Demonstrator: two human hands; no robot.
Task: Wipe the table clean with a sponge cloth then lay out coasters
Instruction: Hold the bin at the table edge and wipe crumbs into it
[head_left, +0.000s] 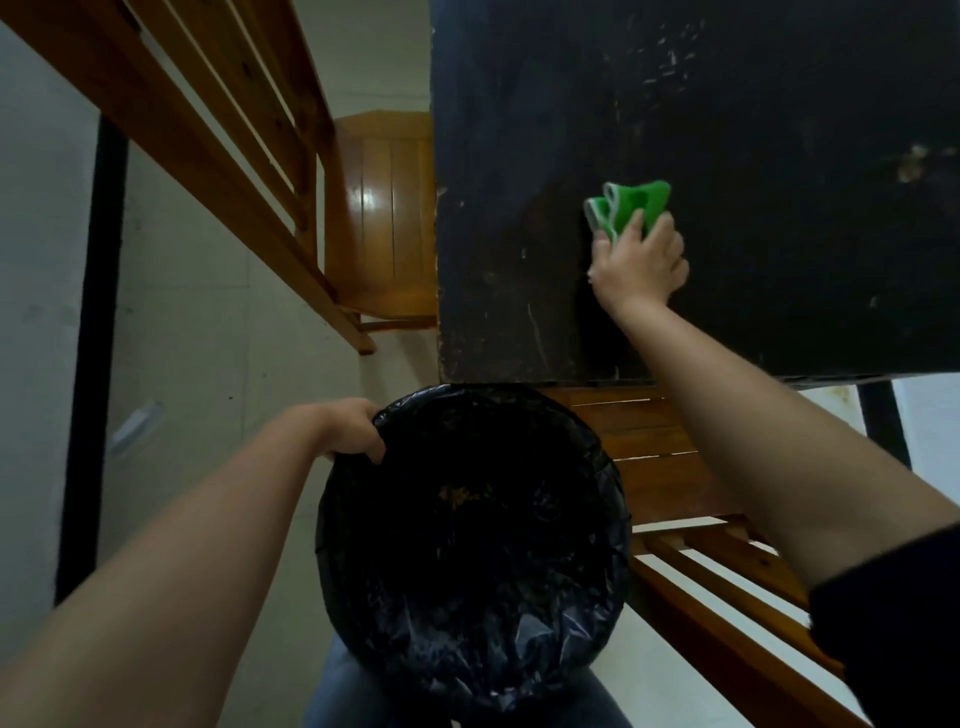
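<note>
A crumpled green sponge cloth (631, 205) lies on the black table (779, 130), near its front left part. My right hand (641, 262) presses on the cloth, fingers spread over its near side. Pale crumbs and specks dot the tabletop at the far middle and at the right. My left hand (349, 427) grips the rim of a round bin lined with a black bag (472, 551), held just below the table's front edge. Some brownish crumbs lie inside the bag. No coasters are in view.
A wooden chair (387, 218) stands to the left of the table, with a slatted wooden back rising at the upper left. Another wooden chair seat (649, 441) sits under the table's front edge. My knees show below the bin. The floor is pale.
</note>
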